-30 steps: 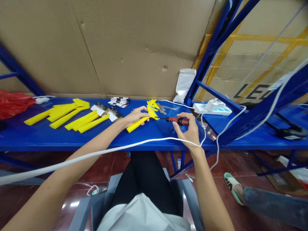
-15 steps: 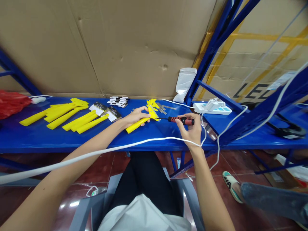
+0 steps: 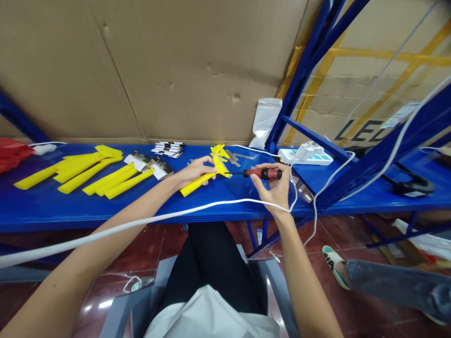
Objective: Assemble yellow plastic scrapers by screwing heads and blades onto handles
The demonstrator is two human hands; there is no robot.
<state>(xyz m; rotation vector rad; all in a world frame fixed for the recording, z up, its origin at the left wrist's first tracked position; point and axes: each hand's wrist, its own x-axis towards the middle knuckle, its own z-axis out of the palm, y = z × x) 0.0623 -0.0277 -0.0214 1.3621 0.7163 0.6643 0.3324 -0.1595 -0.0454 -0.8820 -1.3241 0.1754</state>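
My left hand [image 3: 198, 172] is closed around the neck of a yellow scraper [image 3: 195, 184], whose wide head points up and to the right. In my right hand [image 3: 276, 183] is a red and black screwdriver [image 3: 263, 174], lying nearly level. Its thin shaft reaches left to the scraper's head, and the tip meets the head or lies very close to it. Just behind the scraper are small yellow plastic pieces [image 3: 219, 150] and several flat metal blades [image 3: 232, 157]. To the left lie several yellow scraper handles [image 3: 77, 170], some beside black and white cards [image 3: 160, 168].
Folded cards [image 3: 168, 149] are stacked near the cardboard wall. A white power strip [image 3: 312, 157] sits right of the blue upright. A white cable [image 3: 151, 221] crosses in front of my arms. A red bag [image 3: 14, 155] is far left; another person's leg [image 3: 394, 281] shows lower right.
The view has shifted slightly, moving the scene a little left. Both hands keep their hold, and the screwdriver still reaches the scraper's head, its handle turned somewhat.
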